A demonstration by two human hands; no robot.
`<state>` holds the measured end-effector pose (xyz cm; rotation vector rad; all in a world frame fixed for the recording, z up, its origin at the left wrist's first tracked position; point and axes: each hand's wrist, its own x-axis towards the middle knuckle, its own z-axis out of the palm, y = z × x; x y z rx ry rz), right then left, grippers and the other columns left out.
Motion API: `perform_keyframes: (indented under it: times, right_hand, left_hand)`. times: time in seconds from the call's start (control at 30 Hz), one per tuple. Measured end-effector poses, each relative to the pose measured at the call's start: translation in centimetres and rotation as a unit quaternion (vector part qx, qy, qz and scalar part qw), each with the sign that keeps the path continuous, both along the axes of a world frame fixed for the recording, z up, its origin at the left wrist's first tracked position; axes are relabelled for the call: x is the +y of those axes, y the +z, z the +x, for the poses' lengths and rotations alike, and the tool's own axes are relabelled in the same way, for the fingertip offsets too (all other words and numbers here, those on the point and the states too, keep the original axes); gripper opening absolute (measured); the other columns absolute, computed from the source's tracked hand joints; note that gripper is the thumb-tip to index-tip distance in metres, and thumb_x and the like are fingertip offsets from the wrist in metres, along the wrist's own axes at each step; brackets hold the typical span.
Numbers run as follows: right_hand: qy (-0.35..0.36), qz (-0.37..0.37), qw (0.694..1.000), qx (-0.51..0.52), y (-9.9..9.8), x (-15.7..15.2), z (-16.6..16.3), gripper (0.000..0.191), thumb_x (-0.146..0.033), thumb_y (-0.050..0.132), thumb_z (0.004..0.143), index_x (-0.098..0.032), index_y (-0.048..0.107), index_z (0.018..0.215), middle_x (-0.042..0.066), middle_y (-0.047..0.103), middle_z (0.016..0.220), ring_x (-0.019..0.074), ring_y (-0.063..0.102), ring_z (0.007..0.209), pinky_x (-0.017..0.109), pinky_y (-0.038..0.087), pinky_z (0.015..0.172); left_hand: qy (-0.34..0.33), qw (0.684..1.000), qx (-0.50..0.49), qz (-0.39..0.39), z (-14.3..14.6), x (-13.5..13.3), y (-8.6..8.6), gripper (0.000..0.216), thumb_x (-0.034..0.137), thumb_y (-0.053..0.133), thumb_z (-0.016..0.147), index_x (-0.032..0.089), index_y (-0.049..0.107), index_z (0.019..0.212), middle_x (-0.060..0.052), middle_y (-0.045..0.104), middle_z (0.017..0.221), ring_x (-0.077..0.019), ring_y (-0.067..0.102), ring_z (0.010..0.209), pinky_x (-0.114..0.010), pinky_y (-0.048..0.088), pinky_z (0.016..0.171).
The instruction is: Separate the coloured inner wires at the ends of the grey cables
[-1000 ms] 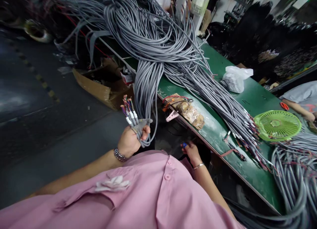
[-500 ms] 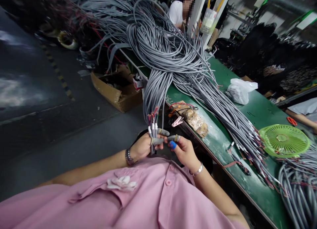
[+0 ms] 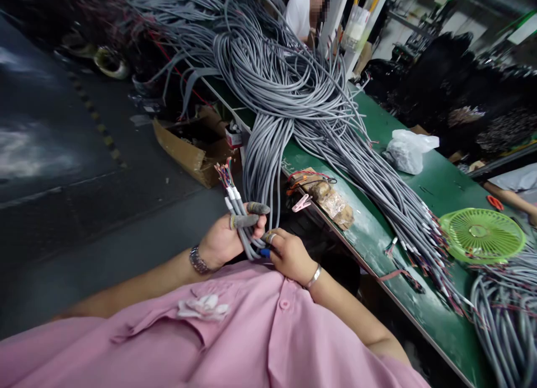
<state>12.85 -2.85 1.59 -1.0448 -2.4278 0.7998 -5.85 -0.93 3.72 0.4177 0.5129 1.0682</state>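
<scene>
My left hand (image 3: 224, 238), with grey finger cots on thumb and forefinger, is closed round a small bunch of grey cables (image 3: 235, 206). Their stripped ends with white sleeves and coloured wires stick up to the left. My right hand (image 3: 287, 253) is closed on the same bunch just below, a blue finger cot showing at its fingertip. Both hands are in front of my pink shirt, beside the green table's edge (image 3: 377, 265). The cables loop back up into a big grey cable heap (image 3: 277, 80) hanging over the table.
On the table lie a taped brown block (image 3: 329, 200) with a pink clip, a green fan guard (image 3: 482, 234), a white plastic bag (image 3: 406, 150) and more cable bundles (image 3: 503, 304). A cardboard box (image 3: 193, 144) sits on the floor. Other people are at the back and far right.
My left hand tilted the cable ends up and to the left. My right hand rose from below the table edge, met the left hand, then closed on the bunch lower down.
</scene>
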Motion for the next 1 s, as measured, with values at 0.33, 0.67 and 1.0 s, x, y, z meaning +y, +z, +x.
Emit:
perform_keyframes:
  times: [0.33,0.67,1.0]
  right_hand:
    - [0.005,0.146,0.984,-0.101,-0.7,-0.1,-0.1,0.028,-0.022,0.06,0.08,-0.016,0.057,0.107,0.01,0.06,0.104,0.0224,0.05,0.088,0.035,0.045,0.08]
    - [-0.046,0.172,0.982,-0.06,-1.2,-0.5,-0.1,0.034,-0.02,0.059,0.076,-0.015,0.056,0.11,0.011,0.058,0.099,0.0245,0.046,0.085,0.04,0.045,0.078]
    - [-0.096,0.214,0.972,0.027,-1.5,-1.0,0.4,0.05,-0.007,0.05,0.075,-0.018,0.051,0.124,0.012,0.055,0.119,0.0252,0.051,0.102,0.041,0.047,0.088]
  left_hand:
    - [0.046,0.994,-0.032,-0.098,-1.2,0.5,-0.5,0.021,0.004,0.054,0.077,0.01,0.071,0.088,-0.007,0.07,0.074,-0.0167,0.066,0.064,-0.033,0.057,0.07]
    - [0.021,0.995,-0.049,-0.081,-1.3,0.0,0.5,0.016,0.017,0.057,0.082,0.012,0.071,0.087,-0.007,0.069,0.074,-0.02,0.067,0.069,-0.046,0.055,0.082]
    - [0.03,0.998,-0.034,-0.05,-0.8,-0.2,0.7,0.019,0.017,0.057,0.082,0.012,0.07,0.094,-0.009,0.07,0.08,-0.0222,0.067,0.079,-0.042,0.054,0.083]
